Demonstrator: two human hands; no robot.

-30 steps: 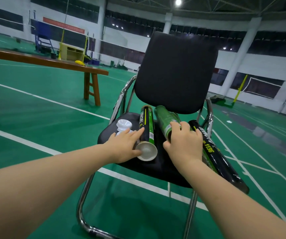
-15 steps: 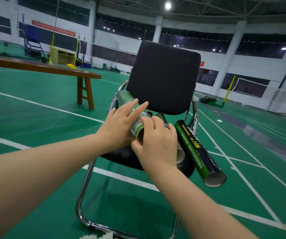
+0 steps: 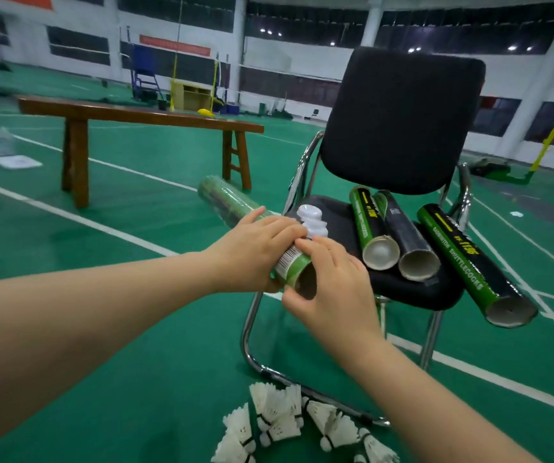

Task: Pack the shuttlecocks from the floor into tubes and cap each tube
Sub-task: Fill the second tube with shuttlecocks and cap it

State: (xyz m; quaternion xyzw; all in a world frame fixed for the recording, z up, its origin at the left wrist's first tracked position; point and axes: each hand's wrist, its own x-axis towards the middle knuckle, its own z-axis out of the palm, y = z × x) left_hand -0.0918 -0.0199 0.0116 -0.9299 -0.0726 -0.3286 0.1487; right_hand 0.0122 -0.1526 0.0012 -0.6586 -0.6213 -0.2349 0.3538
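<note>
I hold a green shuttlecock tube (image 3: 232,205) in the air, left of the chair, its open end toward me. My left hand (image 3: 252,252) grips its near part from the left. My right hand (image 3: 329,285) is closed over the rim of that open end. Three more tubes lie on the black chair seat (image 3: 412,289): a green one (image 3: 367,228), a black one (image 3: 406,238) and a green-black one (image 3: 466,262) overhanging the front right. White tube caps (image 3: 312,222) are stacked on the seat behind my hands. Several white shuttlecocks (image 3: 289,422) lie on the floor below.
The chair's chrome frame (image 3: 252,349) stands just beyond the shuttlecocks. A long wooden bench (image 3: 142,118) stands to the left. Green court floor with white lines surrounds everything. Papers (image 3: 15,162) lie on the floor at far left.
Both hands have lifted the green tube off the seat and brought it left and nearer. The view has dropped, bringing the shuttlecocks on the floor into sight.
</note>
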